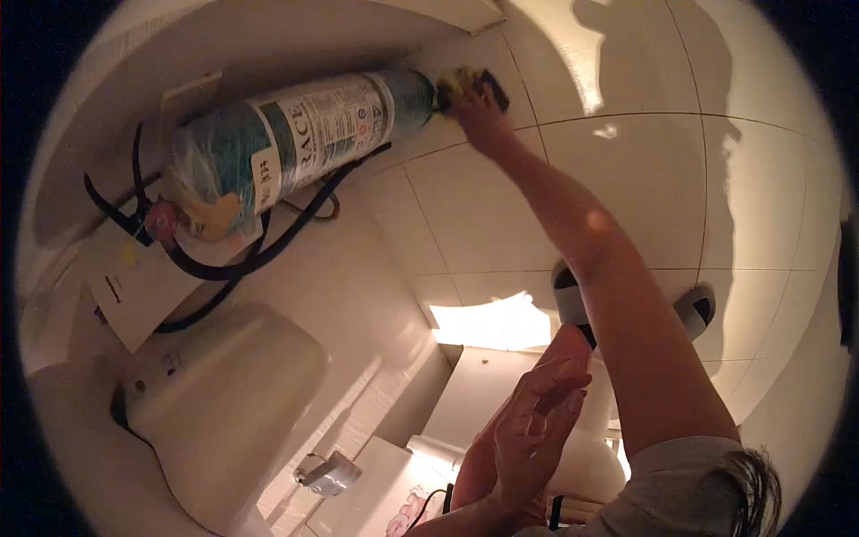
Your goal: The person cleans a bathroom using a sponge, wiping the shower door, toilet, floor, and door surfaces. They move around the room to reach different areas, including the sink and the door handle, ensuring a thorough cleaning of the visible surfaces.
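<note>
My right hand (483,116) reaches far out to the tiled floor (626,188), its fingers closed on a yellow and black sponge-like thing (458,85). Blur and the fingers hide its exact kind. Just left of it lies the base of a fire extinguisher (327,125), a blue-green cylinder in clear plastic with a pale label. Its black hose (295,233) loops along the near side, and the handle end (134,210) points left. Low in the view, my left hand (532,430) rests by my bent leg, fingers loosely stretched, with nothing visible in it.
A white basin (233,403) stands at lower left, with a white card (143,286) beyond it. Near it is a metal paper holder (328,473). Grey slippers (695,311) are on the floor beside my right arm. Walls border the far left.
</note>
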Motion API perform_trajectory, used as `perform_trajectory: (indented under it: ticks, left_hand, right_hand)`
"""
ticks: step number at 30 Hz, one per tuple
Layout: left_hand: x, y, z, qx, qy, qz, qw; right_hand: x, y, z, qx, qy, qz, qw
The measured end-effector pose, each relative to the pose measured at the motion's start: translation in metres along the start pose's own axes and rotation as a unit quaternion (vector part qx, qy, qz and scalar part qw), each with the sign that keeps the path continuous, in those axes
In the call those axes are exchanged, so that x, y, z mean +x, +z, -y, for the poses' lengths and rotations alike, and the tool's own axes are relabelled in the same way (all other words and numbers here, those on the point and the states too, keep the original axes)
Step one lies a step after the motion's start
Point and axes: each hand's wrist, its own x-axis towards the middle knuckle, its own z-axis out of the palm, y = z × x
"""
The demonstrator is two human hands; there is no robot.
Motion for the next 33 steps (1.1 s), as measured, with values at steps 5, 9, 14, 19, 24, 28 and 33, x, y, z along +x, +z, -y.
perform_trajectory:
  ticks: [5, 9, 14, 19, 24, 28, 33]
  left_hand:
    - [-0.003, 0.006, 0.009, 0.078, 0.048, -0.016, 0.996]
    - [-0.003, -0.001, 0.025, 0.068, 0.082, -0.063, 0.992]
    - [-0.005, 0.019, 0.050, 0.094, 0.140, -0.031, 0.985]
    - [0.000, 0.025, 0.068, 0.236, 0.213, -0.077, 0.945]
    - [-0.009, 0.034, 0.071, 0.250, 0.356, -0.076, 0.897]
    - [-0.054, 0.035, 0.061, 0.266, 0.279, -0.023, 0.922]
    - [-0.131, 0.055, 0.006, 0.136, 0.320, 0.033, 0.937]
  right_hand:
    - [-0.107, 0.021, 0.080, 0.266, 0.132, 0.128, 0.946]
    - [-0.200, -0.019, 0.077, 0.192, -0.156, 0.169, 0.954]
    - [-0.271, -0.095, -0.084, 0.054, -0.039, 0.055, 0.996]
    - [-0.280, -0.202, -0.182, 0.090, 0.301, 0.163, 0.935]
    - [-0.281, -0.295, -0.195, 0.159, 0.389, 0.048, 0.906]
    - [-0.262, -0.386, -0.157, 0.620, 0.472, -0.075, 0.622]
    - [-0.260, -0.541, -0.087, 0.758, 0.472, -0.099, 0.439]
